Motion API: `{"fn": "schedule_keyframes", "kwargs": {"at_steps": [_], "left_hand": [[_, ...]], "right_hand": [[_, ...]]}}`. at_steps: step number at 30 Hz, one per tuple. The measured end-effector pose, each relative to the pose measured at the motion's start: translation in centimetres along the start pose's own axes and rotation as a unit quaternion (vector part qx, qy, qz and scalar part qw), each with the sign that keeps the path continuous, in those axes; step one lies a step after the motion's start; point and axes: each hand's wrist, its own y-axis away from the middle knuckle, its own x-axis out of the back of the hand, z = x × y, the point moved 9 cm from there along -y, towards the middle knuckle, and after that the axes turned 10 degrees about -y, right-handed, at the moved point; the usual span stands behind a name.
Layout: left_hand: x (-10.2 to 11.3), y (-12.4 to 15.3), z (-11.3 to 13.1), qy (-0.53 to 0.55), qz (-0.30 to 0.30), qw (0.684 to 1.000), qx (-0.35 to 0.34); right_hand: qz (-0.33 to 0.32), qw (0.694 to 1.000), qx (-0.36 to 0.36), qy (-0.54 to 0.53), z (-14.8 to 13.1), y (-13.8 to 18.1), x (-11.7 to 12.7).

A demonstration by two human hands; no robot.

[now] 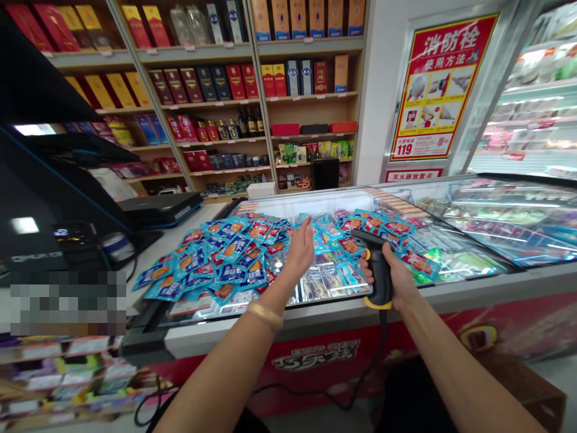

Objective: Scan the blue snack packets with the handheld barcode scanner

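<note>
A black-and-yellow handheld barcode scanner (379, 279) is gripped in my right hand (400, 278), its head pointing left over the packets and its cable hanging down in front. My left hand (302, 248) is held edge-on with the fingers stretched out, beside a big heap of small blue snack packets (225, 252). Whether its fingers touch any packet I cannot tell. More blue and red packets (367, 221) lie to the right, behind and beside the scanner. All of them rest on the glass top of a chest freezer (331, 278).
A black checkout machine (45, 198) and a flat dark device (160, 207) stand on the left. Shelves of boxed bottles (207, 81) line the back wall. The scanner cable (324, 394) loops low before the freezer. A cardboard box (532, 391) sits at lower right.
</note>
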Motion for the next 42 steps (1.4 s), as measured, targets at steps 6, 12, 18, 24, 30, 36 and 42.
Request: {"fn": "schedule_keyframes", "kwargs": {"at_steps": [6, 12, 18, 24, 30, 36, 42], "left_hand": [[13.2, -0.3, -3.6, -0.325, 0.106, 0.94, 0.011], [17.4, 2.0, -8.4, -0.485, 0.06, 0.864, 0.12], [16.6, 3.0, -9.9, -0.49, 0.018, 0.862, 0.13], [15.9, 2.2, -6.3, -0.438, 0.089, 0.893, 0.062], [5.6, 0.5, 0.8, -0.279, 0.054, 0.956, -0.078], [-7.8, 1.1, 4.9, -0.154, -0.112, 0.977, -0.092], [-11.8, 1.8, 4.0, -0.161, -0.179, 0.966, -0.09]], "right_hand": [[0.015, 0.993, -0.103, -0.049, 8.2, -1.4, -5.2], [-0.012, 0.989, -0.143, -0.039, 13.9, -2.1, -8.5], [-0.011, 0.99, -0.142, -0.019, 14.7, -2.1, -8.8], [-0.006, 0.992, -0.125, -0.026, 12.4, -1.9, -7.6], [0.032, 0.999, -0.041, -0.012, 3.8, -1.0, -3.1], [0.053, 0.997, 0.053, 0.03, -3.8, 0.4, 1.6], [0.047, 0.996, 0.08, 0.0, -4.7, 0.3, 2.9]]}}
